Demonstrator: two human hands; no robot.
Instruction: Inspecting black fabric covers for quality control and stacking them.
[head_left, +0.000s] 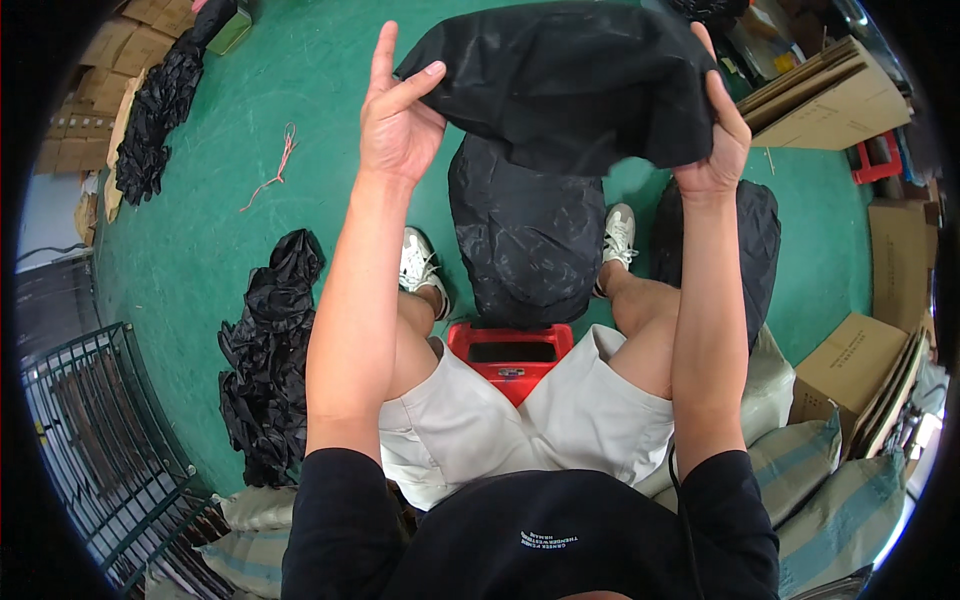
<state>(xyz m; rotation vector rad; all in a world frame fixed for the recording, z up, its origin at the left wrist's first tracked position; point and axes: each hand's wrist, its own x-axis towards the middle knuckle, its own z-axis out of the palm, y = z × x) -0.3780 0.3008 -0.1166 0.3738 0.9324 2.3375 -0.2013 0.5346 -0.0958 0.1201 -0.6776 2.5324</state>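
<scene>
A piece of black fabric (575,85) is stretched in the air between my two hands, above the floor in front of me. My left hand (403,120) has its thumb against the left edge of the fabric, one finger pointing upward; its other fingers are partly hidden. At the right end, my right hand (718,135) grips the fabric between thumb and fingers, some of them behind it. Below the raised piece, a stack of black fabric (525,235) lies between my shoes, just ahead of a red plastic stool (508,355) between my thighs.
Another black pile (735,250) lies beside my right leg. Crumpled black pieces (270,365) are heaped to my left, with more (160,125) farther off. Cardboard boxes (845,365) and woven sacks (835,505) stand at right. A metal rack (105,430) is at left; pink string (283,160) lies on the green floor.
</scene>
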